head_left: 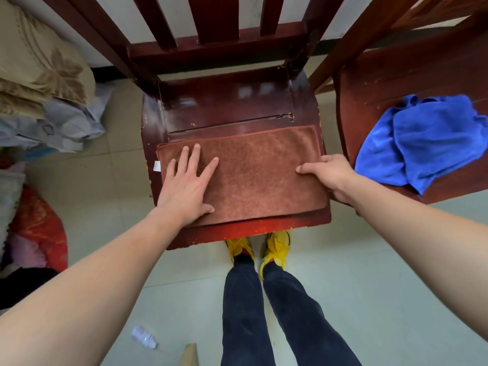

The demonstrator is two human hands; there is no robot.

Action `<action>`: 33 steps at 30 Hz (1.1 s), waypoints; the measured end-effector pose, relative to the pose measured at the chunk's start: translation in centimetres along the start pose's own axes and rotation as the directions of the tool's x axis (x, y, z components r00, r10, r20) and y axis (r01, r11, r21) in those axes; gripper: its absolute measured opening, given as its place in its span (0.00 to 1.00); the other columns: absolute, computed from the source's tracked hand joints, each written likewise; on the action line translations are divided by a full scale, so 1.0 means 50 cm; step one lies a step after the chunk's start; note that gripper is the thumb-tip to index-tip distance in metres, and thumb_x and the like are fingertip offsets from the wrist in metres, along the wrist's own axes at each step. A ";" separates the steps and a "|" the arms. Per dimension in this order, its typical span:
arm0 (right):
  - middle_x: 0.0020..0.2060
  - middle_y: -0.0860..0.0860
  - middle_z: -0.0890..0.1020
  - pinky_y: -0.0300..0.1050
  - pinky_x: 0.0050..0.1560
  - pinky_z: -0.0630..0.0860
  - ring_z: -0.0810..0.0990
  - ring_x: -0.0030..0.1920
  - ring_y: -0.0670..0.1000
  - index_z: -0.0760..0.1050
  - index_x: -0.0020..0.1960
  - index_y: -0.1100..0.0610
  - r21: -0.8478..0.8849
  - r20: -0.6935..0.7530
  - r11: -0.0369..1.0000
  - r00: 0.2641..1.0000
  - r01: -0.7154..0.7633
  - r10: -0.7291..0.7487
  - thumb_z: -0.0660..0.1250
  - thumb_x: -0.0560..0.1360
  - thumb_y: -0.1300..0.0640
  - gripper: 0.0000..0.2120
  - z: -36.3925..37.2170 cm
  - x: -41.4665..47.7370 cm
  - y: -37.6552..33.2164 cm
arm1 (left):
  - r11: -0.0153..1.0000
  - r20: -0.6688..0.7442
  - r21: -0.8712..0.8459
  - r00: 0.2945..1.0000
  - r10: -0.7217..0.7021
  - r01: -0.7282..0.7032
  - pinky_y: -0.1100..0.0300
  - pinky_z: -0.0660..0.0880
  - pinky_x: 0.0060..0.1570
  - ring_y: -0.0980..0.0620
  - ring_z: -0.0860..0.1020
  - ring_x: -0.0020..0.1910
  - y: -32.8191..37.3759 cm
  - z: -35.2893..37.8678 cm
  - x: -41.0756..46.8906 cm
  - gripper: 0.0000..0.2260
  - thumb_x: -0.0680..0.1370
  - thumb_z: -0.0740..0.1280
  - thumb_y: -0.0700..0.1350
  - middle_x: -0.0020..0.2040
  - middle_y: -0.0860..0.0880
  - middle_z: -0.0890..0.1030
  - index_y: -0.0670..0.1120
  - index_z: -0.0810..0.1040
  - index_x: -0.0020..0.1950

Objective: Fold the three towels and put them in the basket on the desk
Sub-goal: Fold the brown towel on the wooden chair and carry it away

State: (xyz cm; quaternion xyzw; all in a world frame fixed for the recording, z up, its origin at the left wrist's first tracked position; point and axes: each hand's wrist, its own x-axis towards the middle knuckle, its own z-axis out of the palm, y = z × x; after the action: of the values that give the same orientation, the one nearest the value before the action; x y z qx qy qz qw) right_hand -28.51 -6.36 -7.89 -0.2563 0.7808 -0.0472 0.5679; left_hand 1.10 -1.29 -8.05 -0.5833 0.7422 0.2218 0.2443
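My L hand point(188, 186) lies flat, palm down, fingers straight & spread, pressing the brown towel point(250, 175) near its left end. My R hand point(327, 175) pinches the towel's right edge, thumb on top pointing left, other fingers tucked below. Both forearms bare, stretched fwd.

Head camera: single wide-angle view.
Aimed steeply downward from above; the chair seat point(232, 101) is viewed at close range, with floor point(369, 260) and feet point(260, 247) included below.
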 end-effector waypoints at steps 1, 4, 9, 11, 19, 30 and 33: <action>0.43 0.54 0.85 0.46 0.46 0.80 0.84 0.43 0.53 0.81 0.45 0.57 0.017 0.033 1.000 0.999 0.016 -0.017 0.77 0.66 0.59 0.09 -0.019 -0.007 -0.002 | 1.000 0.001 -0.005 1.000 0.009 -0.009 0.44 0.49 0.75 0.40 0.41 0.77 0.007 -0.002 0.000 0.51 0.67 0.72 0.64 0.78 0.41 0.39 0.54 0.43 0.78; 0.43 0.53 0.85 0.43 0.42 0.78 0.83 0.42 0.51 0.80 0.47 0.54 -0.007 0.008 0.988 0.988 0.151 -0.151 0.77 0.67 0.59 0.11 -0.077 -0.045 -0.022 | 0.996 -0.014 -0.083 0.999 0.045 -0.046 0.47 0.53 0.74 0.42 0.46 0.77 0.032 -0.013 -0.008 0.46 0.69 0.71 0.62 0.79 0.42 0.45 0.53 0.47 0.78; 0.43 0.48 0.85 0.42 0.42 0.79 0.83 0.41 0.47 0.75 0.54 0.52 -0.050 0.081 0.945 0.944 0.324 -0.319 0.78 0.66 0.60 0.19 -0.093 -0.133 -0.094 | 0.957 -0.145 -0.280 0.981 -0.126 0.081 0.47 0.67 0.61 0.41 0.68 0.65 0.014 -0.040 -0.035 0.24 0.75 0.66 0.53 0.67 0.42 0.70 0.46 0.68 0.69; 0.42 0.52 0.86 0.47 0.46 0.80 0.85 0.41 0.52 0.74 0.52 0.51 -0.046 0.102 0.943 0.941 0.329 -0.323 0.79 0.65 0.60 0.20 -0.050 -0.162 -0.117 | 0.936 -0.132 -0.322 0.972 -0.194 0.143 0.46 0.70 0.55 0.39 0.72 0.57 -0.011 -0.047 -0.052 0.18 0.75 0.66 0.49 0.59 0.42 0.74 0.44 0.73 0.64; 0.44 0.51 0.81 0.47 0.42 0.71 0.78 0.43 0.57 0.63 0.58 0.46 -0.496 0.104 0.717 0.854 0.489 -0.510 0.69 0.72 0.57 0.21 0.210 -0.189 -0.096 | 0.823 -0.073 -0.502 0.936 -0.345 0.265 0.48 0.73 0.51 0.39 0.75 0.55 -0.112 -0.028 -0.121 0.16 0.76 0.64 0.43 0.56 0.42 0.77 0.44 0.73 0.64; 0.38 0.45 0.81 0.42 0.45 0.70 0.79 0.43 0.49 0.73 0.61 0.49 -0.439 0.123 0.771 0.882 0.460 -0.456 0.71 0.72 0.56 0.18 0.275 -0.146 -0.040 | 0.785 -0.159 -0.591 0.928 -0.338 0.185 0.48 0.75 0.51 0.42 0.77 0.53 -0.104 -0.015 -0.104 0.12 0.76 0.63 0.41 0.53 0.44 0.78 0.45 0.77 0.59; 0.33 0.47 0.81 0.46 0.43 0.77 0.82 0.36 0.49 0.77 0.45 0.50 -0.209 -0.087 0.905 0.915 0.370 -0.394 0.68 0.72 0.59 0.05 0.240 -0.143 -0.035 | 0.809 -0.280 -0.587 0.936 -0.215 0.010 0.49 0.75 0.49 0.42 0.77 0.51 -0.049 -0.064 -0.053 0.12 0.76 0.61 0.39 0.50 0.45 0.78 0.45 0.79 0.56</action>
State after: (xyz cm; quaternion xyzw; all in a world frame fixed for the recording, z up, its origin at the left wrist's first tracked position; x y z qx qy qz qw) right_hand -15.36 -2.01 -5.30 -0.4533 0.7509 -0.0998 0.4699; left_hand 3.70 -1.81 -4.00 -0.7019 0.6339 0.3192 -0.0600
